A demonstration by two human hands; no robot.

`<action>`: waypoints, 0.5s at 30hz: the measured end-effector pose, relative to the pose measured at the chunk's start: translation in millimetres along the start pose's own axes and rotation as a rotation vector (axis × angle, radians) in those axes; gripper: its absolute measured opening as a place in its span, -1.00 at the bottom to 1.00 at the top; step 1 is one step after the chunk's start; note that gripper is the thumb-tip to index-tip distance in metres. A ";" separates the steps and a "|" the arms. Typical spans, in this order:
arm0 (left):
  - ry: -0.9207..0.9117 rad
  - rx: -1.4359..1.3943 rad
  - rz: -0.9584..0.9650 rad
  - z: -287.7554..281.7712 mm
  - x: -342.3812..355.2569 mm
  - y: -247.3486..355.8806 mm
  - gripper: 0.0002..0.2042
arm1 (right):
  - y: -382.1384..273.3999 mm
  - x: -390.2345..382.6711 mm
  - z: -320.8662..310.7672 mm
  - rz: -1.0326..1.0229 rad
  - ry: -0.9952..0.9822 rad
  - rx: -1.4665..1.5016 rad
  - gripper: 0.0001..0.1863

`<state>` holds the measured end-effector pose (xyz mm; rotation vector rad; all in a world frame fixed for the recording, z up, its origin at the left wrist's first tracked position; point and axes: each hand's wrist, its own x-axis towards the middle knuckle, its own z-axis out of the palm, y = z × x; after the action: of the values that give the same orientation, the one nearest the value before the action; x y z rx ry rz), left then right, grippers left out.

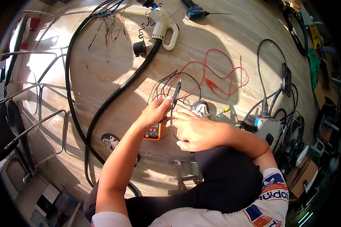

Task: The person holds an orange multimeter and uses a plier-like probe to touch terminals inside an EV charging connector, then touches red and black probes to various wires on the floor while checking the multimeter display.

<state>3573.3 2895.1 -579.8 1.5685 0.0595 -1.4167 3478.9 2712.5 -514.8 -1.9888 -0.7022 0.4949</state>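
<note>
The fingers of my left hand (153, 112) are closed in a pinch on a slim black probe (176, 93); it lies at my left fingertips, just ahead of the fingers of my right hand (197, 130). Its long axis runs away from me, tilted slightly to the right, with the bare metal point farthest out. My left fingertips sit nearer that point. My right fingers are curled close behind them, beside a bowed black lead (171, 126); I cannot tell whether they grip it or only touch it.

Just behind my left fingers, partly hidden by my wrist, is a boxy meter (154, 132) with a dark face and an orange rim that looks like moulded plastic. Ahead and to the right of my fingers, a thin, glossy red lead (231, 77) loops over the smooth, streaked floor (147, 81), with a tapered red clip (212, 86) among its curves. Well ahead lies a smooth cream-white connector (163, 26) with a rounded loop handle. Its thick black cable (127, 85) sweeps past my fingers on the left.
</note>
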 end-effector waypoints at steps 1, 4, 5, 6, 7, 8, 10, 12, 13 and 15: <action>0.003 -0.212 -0.042 7.3 -5.3 -7.8 -0.54 | -2.9 6.7 6.3 -0.047 0.048 -0.097 -0.69; -0.106 -0.587 0.006 6.5 -4.1 -41.8 -0.60 | -7.0 22.9 17.5 0.019 -0.223 -0.214 -0.70; -0.135 -0.623 0.035 3.7 -5.1 -40.1 -0.60 | -8.0 28.2 18.3 0.025 -0.279 -0.319 -0.72; -0.165 -0.658 0.065 0.7 -6.4 -38.3 -0.60 | -6.7 32.3 20.8 0.016 -0.278 -0.339 -0.71; -0.090 -0.515 0.112 0.2 -9.5 -37.0 -0.64 | -3.4 35.8 24.8 0.006 -0.278 -0.358 -0.71; -0.013 -0.371 0.162 -0.7 -13.5 -34.7 -0.69 | -1.0 40.8 27.5 -0.008 -0.278 -0.381 -0.70; 0.073 -0.490 0.196 -15.2 -11.9 -44.2 -0.72 | 2.3 54.0 31.6 -0.030 -0.302 -0.377 -0.68; 0.176 -0.739 0.357 -36.7 -14.8 -45.8 -0.78 | 10.7 67.0 35.1 -0.026 -0.301 -0.305 -0.66; 0.192 -0.818 0.397 -52.2 -21.0 -38.7 -0.78 | 22.8 72.5 31.7 -0.002 -0.288 -0.240 -0.64; 0.262 -0.875 0.477 -91.3 -40.1 -26.2 -0.77 | 59.6 87.1 12.7 0.088 -0.280 -0.199 -0.64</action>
<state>3611.4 2990.9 -579.5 0.9249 0.3812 -0.6462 3553.5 2754.0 -578.2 -2.1659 -0.8665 0.7933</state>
